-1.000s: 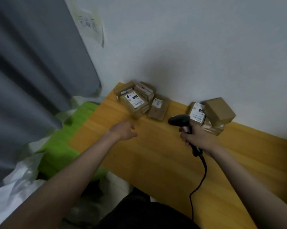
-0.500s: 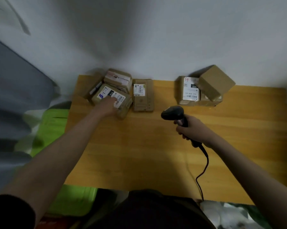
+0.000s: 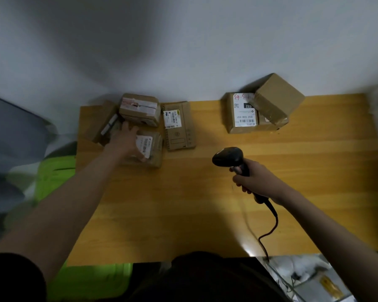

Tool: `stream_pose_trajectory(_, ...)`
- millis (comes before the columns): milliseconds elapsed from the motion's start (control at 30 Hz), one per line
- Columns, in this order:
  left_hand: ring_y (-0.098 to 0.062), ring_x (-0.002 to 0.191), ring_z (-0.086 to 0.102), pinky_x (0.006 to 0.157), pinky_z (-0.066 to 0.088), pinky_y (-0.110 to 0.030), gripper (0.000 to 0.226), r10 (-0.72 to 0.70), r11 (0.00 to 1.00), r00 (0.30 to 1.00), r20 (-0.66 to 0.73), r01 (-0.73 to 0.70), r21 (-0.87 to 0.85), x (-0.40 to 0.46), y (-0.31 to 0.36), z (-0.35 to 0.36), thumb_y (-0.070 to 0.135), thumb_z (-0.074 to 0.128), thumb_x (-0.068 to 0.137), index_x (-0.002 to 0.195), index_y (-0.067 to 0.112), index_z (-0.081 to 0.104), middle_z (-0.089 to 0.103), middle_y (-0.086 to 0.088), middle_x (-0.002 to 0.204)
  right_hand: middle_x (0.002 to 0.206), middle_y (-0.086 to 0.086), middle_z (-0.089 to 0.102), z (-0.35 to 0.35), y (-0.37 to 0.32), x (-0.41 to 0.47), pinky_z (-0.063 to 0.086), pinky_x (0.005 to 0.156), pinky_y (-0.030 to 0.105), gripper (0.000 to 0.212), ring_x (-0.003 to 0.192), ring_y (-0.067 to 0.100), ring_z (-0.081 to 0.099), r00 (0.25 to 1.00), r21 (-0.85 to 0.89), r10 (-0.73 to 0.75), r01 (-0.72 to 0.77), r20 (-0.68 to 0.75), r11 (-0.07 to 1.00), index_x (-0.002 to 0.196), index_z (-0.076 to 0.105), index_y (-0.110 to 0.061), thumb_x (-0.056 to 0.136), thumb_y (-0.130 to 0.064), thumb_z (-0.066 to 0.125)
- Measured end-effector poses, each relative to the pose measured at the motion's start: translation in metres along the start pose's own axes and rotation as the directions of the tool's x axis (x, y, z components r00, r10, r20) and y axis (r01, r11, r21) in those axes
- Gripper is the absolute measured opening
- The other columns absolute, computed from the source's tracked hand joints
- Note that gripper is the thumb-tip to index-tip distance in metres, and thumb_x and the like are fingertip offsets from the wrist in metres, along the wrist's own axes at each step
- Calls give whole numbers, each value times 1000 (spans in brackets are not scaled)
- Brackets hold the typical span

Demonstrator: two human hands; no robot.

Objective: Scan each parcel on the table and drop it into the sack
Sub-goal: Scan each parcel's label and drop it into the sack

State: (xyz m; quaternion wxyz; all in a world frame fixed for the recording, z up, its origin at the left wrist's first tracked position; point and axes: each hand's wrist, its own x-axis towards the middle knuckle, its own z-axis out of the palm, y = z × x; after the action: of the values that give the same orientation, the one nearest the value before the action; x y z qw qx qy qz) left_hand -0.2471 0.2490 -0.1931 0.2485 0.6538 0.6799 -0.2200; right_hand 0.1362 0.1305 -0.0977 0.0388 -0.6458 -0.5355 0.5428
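so, far left of the frame: grey curtain (image 3: 11, 136) blurred, and below it a bright green sack or bin (image 3: 53, 168) beside the worktop's left edge; which it is, cannot tell, but it is likely the drop point.

left hand (image 3: 125, 141) lies on the near parcel (image 3: 150, 149) of the left cluster, upper left of the worktop (image 3: 205, 203). its fingers (image 3: 127, 127) spread over the top and far edge, thumb side near the white label; looks like a closing grasp, though blur hides whether the box is lifted.

judgement on handling: small brown carton, taped, likely light and stiff enough for one hand. cardboard gives fair friction, tape and label are slicker. best hold is across the short sides, leaving the label uncovered for the scan. corners may crush if squeezed hard.

behind it, a taped box (image 3: 140, 110) and a tilted box (image 3: 103, 120) against the wall, touching each other. just right, a flat carton (image 3: 178, 126) with a label, lying alone.

centre right: right hand (image 3: 256, 182) clenched round the handle of a black scanner (image 3: 228, 156), head aimed toward the left cluster, cable (image 3: 269, 227) trailing to the near edge.

upper right: labelled box (image 3: 241, 113) with a plain box (image 3: 278, 98) tilted against it and a third partly hidden beneath.

worktop is yellow wood, smooth, glare at the near edge. white wall (image 3: 205, 40) behind, dim light. clutter at lower right, unclear.
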Motion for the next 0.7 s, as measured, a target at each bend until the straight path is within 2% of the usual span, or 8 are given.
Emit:
stream_pose_trajectory(100,-24,109,54,81,47,-35,108,-72,985,995,74,82,-154,-36,15,23,70,89,46,133,20,48,48,-6,128,84,7,64,3,4,1,51,59,29,19,62,14,59,1000,34,8,-8,13,999,111,59,-8,92,-8,61)
stream_pose_trajectory(200,-19,95,57,70,48,-31,89,-103,947,985,138,139,-291,-71,28,63,78,75,62,124,17,53,57,-6,123,83,7,64,8,7,0,50,58,27,18,62,13,58,999,63,19,-20,30,998,110,59,-10,92,-8,61)
stream_pose_trajectory(300,-17,95,60,71,51,-31,87,-125,875,975,182,195,-444,-100,34,109,78,74,61,123,19,57,63,-2,122,87,6,65,20,11,-1,50,58,27,20,63,15,59,999,110,24,-29,43,993,109,60,-15,91,-9,64)
stream_pose_trajectory(400,-13,86,63,60,48,-23,70,-161,730,954,254,288,-620,-130,50,141,63,79,73,122,16,58,69,-1,116,86,6,66,41,15,3,53,59,26,20,63,14,62,994,136,26,-40,105,990,109,60,-16,91,-9,65)
stream_pose_trajectory(500,-7,77,61,55,47,-19,54,-203,557,936,289,353,-752,-156,72,160,59,72,82,115,18,62,68,0,108,95,8,69,70,23,9,59,65,29,20,70,20,71,980,157,47,-79,195,984,110,59,-15,92,-10,65)
stream_pose_trajectory(567,-6,77,63,58,50,-21,51,-234,445,919,318,392,-805,-168,81,169,61,67,86,114,19,62,69,0,107,102,7,69,90,31,10,62,70,33,21,82,24,73,963,183,57,-108,262,977,112,59,-16,93,-11,65)
stream_pose_trajectory(633,-12,85,67,67,55,-26,53,-253,338,888,383,452,-826,-178,86,178,64,63,87,115,19,60,69,0,107,107,4,67,107,35,9,62,77,39,24,93,25,70,948,175,53,-112,313,978,115,59,-18,93,-12,65)
stream_pose_trajectory(700,-16,91,68,71,56,-28,50,-221,251,861,458,504,-826,-186,90,185,63,61,89,116,21,60,70,-2,111,113,5,64,118,37,7,58,82,44,26,100,28,66,936,151,46,-105,349,983,119,57,-19,94,-12,63)
